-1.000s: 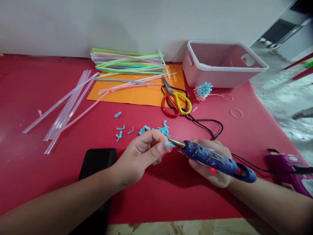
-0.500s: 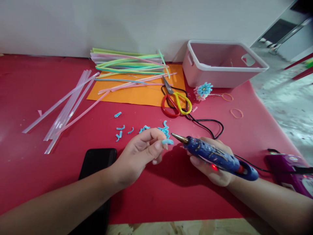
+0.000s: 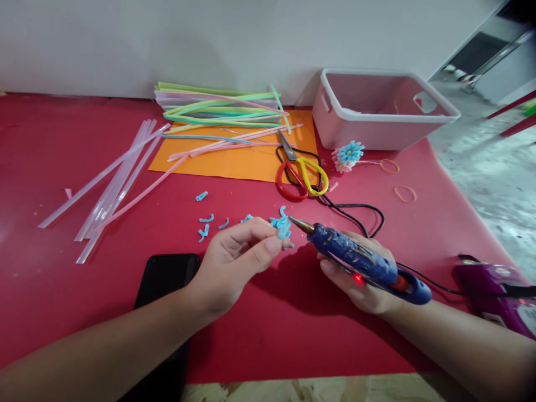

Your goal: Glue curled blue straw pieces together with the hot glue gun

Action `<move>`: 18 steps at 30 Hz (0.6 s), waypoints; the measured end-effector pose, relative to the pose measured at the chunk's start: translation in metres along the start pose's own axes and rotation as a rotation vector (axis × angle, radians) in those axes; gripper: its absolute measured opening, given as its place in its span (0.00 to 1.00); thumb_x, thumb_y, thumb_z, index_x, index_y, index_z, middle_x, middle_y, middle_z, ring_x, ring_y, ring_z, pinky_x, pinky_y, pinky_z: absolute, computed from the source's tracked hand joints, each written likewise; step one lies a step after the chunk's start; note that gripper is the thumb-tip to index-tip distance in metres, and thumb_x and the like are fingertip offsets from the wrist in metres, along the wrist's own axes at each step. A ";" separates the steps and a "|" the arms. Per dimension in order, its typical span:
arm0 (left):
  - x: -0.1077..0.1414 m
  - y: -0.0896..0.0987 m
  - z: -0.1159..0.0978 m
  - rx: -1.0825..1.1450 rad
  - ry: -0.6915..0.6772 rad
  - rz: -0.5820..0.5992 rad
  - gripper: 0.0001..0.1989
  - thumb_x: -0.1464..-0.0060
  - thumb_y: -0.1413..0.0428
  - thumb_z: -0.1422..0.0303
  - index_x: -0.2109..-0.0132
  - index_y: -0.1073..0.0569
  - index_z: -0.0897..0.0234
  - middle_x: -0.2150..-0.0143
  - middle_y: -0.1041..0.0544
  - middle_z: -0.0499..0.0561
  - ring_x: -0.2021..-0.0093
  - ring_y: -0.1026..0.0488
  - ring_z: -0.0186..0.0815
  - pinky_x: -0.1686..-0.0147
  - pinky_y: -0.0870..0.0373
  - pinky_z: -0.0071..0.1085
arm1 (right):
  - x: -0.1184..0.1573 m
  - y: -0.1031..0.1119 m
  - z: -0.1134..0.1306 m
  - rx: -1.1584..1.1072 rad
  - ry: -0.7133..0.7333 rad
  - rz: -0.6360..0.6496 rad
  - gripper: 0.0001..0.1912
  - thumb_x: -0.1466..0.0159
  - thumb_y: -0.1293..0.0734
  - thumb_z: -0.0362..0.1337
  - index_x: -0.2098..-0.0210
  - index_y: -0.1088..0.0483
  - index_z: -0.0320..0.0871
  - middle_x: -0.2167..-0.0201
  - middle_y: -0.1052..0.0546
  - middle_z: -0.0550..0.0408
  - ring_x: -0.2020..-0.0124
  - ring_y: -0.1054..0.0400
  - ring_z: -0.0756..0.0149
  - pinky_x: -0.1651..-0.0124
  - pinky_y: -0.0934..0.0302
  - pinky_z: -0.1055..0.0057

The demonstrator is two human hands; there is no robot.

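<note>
My left hand (image 3: 243,259) pinches a short light-blue pipe cleaner piece (image 3: 283,230) between thumb and fingertips. Wrapped around a worn blue glue gun (image 3: 360,254) is my right hand (image 3: 371,296); a red light glows on the gun's side. The metal nozzle points left, close to the held piece but apart from it. Behind my left fingers lies a small pile of cut blue pipe cleaner pieces (image 3: 276,222), partly hidden. A few loose blue bits (image 3: 206,219) are scattered to the left.
Pipe cleaners (image 3: 221,109) lie on an orange sheet (image 3: 251,167) with scissors (image 3: 299,167). Clear glue sticks (image 3: 113,184) lie left, a black phone (image 3: 167,279) near my left forearm. A pinkish bin (image 3: 360,131), pipe cleaner flowers (image 3: 349,153), rubber bands (image 3: 405,194) and a purple box (image 3: 494,290) are right.
The blue piece in my left fingers has turned from lying sideways to more upright. My right hand has brought the glue gun slightly left and up, nearer to it.
</note>
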State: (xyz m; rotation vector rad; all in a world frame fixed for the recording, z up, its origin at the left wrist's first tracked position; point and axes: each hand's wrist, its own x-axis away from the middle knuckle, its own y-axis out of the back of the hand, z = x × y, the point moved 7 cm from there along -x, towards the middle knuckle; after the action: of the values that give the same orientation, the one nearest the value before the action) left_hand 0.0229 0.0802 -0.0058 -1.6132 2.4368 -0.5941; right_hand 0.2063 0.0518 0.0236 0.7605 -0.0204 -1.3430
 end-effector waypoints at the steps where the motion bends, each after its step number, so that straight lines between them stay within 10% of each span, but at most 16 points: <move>1: 0.000 0.000 0.000 -0.010 -0.004 0.006 0.08 0.40 0.36 0.61 0.66 0.19 0.60 0.69 0.27 0.46 0.73 0.40 0.27 0.71 0.41 0.28 | 0.000 0.000 -0.001 0.001 -0.004 0.003 0.08 0.40 0.31 0.27 0.67 0.32 0.47 0.83 0.28 0.64 0.86 0.36 0.72 0.83 0.41 0.75; 18: -0.001 -0.003 -0.004 -0.060 -0.020 0.015 0.09 0.40 0.36 0.61 0.67 0.19 0.60 0.68 0.25 0.47 0.74 0.38 0.27 0.71 0.38 0.28 | 0.000 -0.001 0.003 0.015 0.031 0.012 0.09 0.39 0.31 0.26 0.66 0.31 0.47 0.81 0.26 0.62 0.83 0.32 0.71 0.81 0.38 0.76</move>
State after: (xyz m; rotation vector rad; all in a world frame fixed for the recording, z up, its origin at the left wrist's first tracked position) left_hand 0.0242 0.0811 -0.0009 -1.6135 2.4725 -0.5048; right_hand 0.2044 0.0505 0.0254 0.7926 -0.0109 -1.3206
